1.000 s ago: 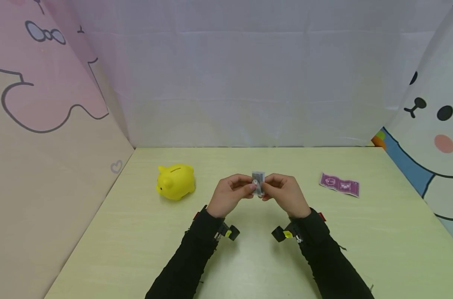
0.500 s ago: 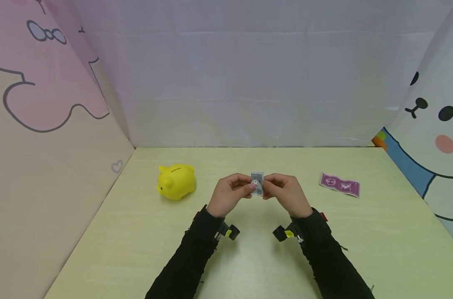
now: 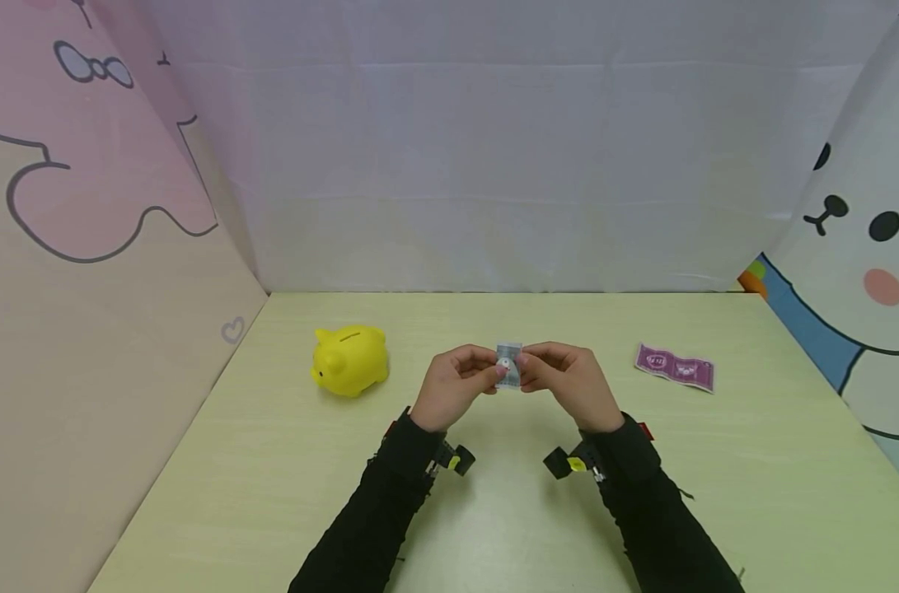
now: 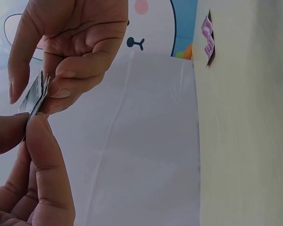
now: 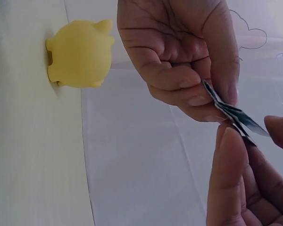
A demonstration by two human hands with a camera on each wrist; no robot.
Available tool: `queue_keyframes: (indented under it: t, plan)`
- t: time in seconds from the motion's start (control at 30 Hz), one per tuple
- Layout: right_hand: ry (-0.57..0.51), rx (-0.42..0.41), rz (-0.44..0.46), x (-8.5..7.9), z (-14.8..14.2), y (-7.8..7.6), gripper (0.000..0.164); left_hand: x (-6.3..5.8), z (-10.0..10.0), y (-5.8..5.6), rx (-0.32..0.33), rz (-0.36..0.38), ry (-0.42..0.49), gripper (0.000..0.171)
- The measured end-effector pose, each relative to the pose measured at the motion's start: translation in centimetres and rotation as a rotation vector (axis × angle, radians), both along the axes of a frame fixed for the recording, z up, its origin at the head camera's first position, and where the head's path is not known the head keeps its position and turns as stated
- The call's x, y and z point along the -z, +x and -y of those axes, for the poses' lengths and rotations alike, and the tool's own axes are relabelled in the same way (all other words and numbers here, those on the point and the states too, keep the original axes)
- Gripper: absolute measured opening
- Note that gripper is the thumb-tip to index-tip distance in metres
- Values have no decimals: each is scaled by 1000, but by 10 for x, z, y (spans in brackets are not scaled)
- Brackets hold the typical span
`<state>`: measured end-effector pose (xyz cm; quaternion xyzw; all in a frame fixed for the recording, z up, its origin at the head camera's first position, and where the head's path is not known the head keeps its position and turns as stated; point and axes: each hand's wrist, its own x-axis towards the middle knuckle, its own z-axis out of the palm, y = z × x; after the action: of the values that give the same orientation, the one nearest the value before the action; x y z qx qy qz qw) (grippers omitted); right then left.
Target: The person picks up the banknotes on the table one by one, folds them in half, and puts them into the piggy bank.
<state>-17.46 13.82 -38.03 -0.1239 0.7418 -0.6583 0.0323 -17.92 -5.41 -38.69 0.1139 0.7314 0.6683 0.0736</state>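
Note:
A small folded grey-green play banknote [image 3: 508, 364] is held up between both hands over the table. My left hand [image 3: 455, 387] pinches it by its left side, thumb in front and fingers behind. From the other side my right hand [image 3: 569, 383] holds its right edge. In the right wrist view, the banknote [image 5: 228, 109] shows several layers, with a loose flap close to my right thumb [image 5: 279, 132]. The left wrist view shows the banknote [image 4: 35, 96] nearly edge-on, with my right fingers behind it.
A yellow piggy bank [image 3: 350, 361] with a slot on top stands left of the hands. To their right lies a creased purple play banknote [image 3: 675, 367]. Pale wood-grain covers the table [image 3: 486, 527], with a white curtain [image 3: 479, 165] along its back edge.
My right thumb has shifted slightly up on the banknote, and the right hand has drawn a little to the right. The banknote has moved slightly left, its front appearing wider and paler.

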Motion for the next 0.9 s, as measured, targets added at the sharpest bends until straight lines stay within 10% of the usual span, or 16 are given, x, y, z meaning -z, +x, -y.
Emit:
queue_keyframes:
  t: [0.9]
  plan:
    - [16,51,-6,3,1,-2,24,-4,0,4,37,-24,42,23]
